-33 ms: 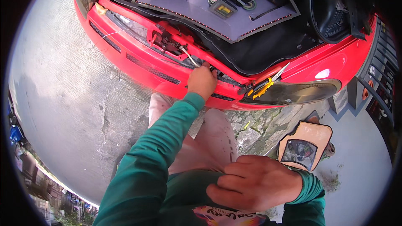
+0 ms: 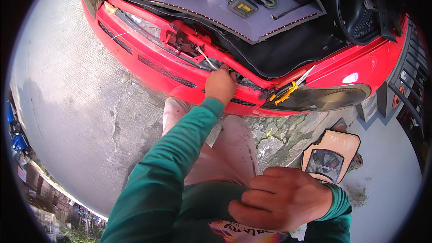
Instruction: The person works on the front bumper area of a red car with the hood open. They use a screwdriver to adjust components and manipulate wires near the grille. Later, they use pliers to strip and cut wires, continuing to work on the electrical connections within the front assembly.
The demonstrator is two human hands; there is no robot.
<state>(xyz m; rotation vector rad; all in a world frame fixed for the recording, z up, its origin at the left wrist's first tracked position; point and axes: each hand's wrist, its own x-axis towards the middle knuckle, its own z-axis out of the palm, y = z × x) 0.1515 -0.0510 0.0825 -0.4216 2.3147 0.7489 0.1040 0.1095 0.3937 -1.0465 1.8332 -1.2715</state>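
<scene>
L hand: our left hand (image 2: 220,85) is up at the red car's rear edge (image 2: 180,78), arm in a green sleeve (image 2: 175,162) stretched fwd. Fingers curled together, tips pressed into the dark gap behind the bumper; whether they pinch anything we can't tell, tips are hidden.
Cable: a thin pale cable (image 2: 206,58) runs from the latch mech (image 2: 180,40) down-right to just above our L fingertips, touching or nearly so, can't tell which.
R hand: our right hand (image 2: 281,198) sits low at our waist, resting on the green shirt hem (image 2: 202,202). Fingers bent, close together, bunched on the fabric; looks like a loose grip on cloth.
Pliers: yellow-handled pliers (image 2: 288,91) lie on the car's edge right of our L hand, near but apart, beside the dark lamp lens (image 2: 324,99).
Boot: open, w/ a purple-grey panel (image 2: 234,18) carrying two small lamp units; black liner (image 2: 297,49) below it.
Legs: our pale trousers (image 2: 234,148) under the L arm, knees close to the bumper.
Ground: grey concrete (image 2: 72,108) at left; cracked, mossy patch (image 2: 279,139) at right.
Other: a tan part w/ a dark window (image 2: 330,155) lies on the ground above our R hand, well apart from the car.
</scene>
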